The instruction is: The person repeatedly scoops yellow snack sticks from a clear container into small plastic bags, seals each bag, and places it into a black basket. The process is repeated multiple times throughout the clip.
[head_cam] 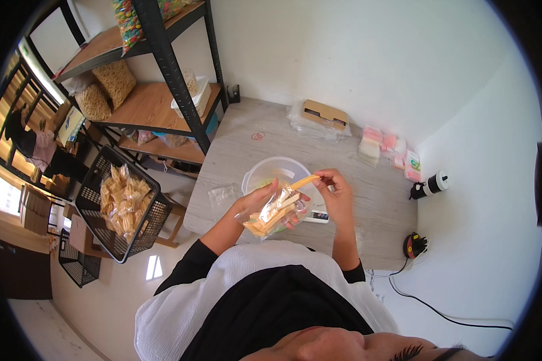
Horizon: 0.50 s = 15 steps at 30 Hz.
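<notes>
A clear plastic bag of yellowish snack sticks (275, 212) rests in my left hand (258, 198), tilted, its mouth towards my right hand. Between the thumb and fingers of my right hand (333, 184) is a single snack stick (305, 182), held at the bag's upper end. Behind and below both hands stands a round translucent plastic tub (252, 173), whose contents are mostly hidden. A white digital scale (317, 216) with buttons shows partly beneath my hands. Empty clear plastic bags (222, 198) lie on the table left of the tub.
The grey wood-look table (235, 140) carries a cardboard box (326, 115) on plastic bags, pink-and-white packets (384, 144), a black-and-white bottle (429, 185) and a cable reel (414, 245). A black crate (135, 173) of bagged snacks and a shelf rack (171, 72) stand left. Another person (40, 144) is farther left.
</notes>
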Tool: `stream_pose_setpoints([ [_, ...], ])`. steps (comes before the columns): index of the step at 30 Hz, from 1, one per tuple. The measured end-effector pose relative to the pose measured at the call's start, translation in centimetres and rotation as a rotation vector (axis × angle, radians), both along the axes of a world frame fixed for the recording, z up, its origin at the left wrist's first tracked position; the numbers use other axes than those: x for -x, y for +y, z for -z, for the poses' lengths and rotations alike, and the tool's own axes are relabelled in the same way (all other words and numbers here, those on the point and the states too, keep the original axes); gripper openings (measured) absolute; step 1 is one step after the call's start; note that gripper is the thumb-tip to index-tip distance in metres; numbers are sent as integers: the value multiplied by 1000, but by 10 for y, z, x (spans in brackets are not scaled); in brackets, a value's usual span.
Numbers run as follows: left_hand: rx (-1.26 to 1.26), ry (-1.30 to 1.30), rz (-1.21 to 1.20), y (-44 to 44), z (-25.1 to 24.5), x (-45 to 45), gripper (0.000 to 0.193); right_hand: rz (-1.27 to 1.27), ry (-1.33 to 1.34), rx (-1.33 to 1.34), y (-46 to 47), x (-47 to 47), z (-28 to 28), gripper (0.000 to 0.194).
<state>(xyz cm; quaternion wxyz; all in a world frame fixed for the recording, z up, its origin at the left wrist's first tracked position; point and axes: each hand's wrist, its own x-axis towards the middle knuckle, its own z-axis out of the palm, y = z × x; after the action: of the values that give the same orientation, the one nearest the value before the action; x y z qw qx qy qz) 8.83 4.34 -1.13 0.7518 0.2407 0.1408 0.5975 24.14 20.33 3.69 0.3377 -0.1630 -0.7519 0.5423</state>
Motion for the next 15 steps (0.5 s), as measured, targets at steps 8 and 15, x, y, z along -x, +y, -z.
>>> stream_pose_setpoints([
  [8, 8, -79, 29, -2, 26, 9, 89, -173, -117, -87, -23, 9, 0, 11],
  [15, 19, -93, 22, -4, 28, 12, 91, -302, -169, 0, -26, 6, -5, 12],
])
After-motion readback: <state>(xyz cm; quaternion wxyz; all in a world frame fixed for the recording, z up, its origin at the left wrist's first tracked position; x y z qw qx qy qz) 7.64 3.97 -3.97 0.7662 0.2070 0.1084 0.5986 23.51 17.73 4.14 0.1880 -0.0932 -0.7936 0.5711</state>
